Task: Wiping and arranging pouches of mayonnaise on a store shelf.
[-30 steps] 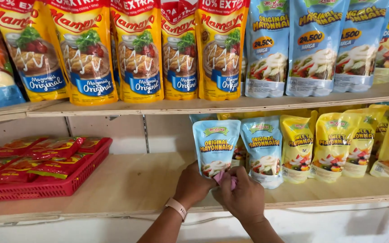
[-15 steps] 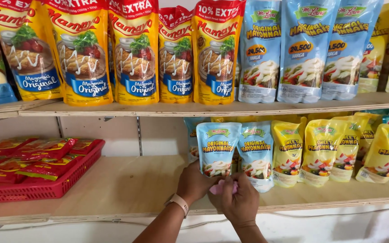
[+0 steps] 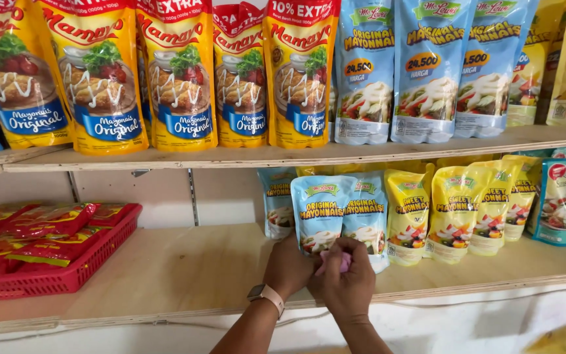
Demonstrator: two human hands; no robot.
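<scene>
Head view: your left hand (image 3: 287,267) grips the blue pouch (image 3: 318,213) base; your right hand (image 3: 346,283), beside it, is closed around a pink cloth (image 3: 342,261).

Basket (image 3: 54,278) left on lower shelf (image 3: 185,262), pouches (image 3: 427,210) right, hands (image 3: 319,275) before front pouch (image 3: 317,213)

A wide stretch of bare lower shelf (image 3: 185,262) lies open in the middle of the frame, between the red basket (image 3: 54,278) at lower left and the blue pouch (image 3: 317,213) at centre. To the right, yellow pouches (image 3: 456,206) stand packed side by side. The upper shelf board (image 3: 283,156) closes off the space overhead.
</scene>
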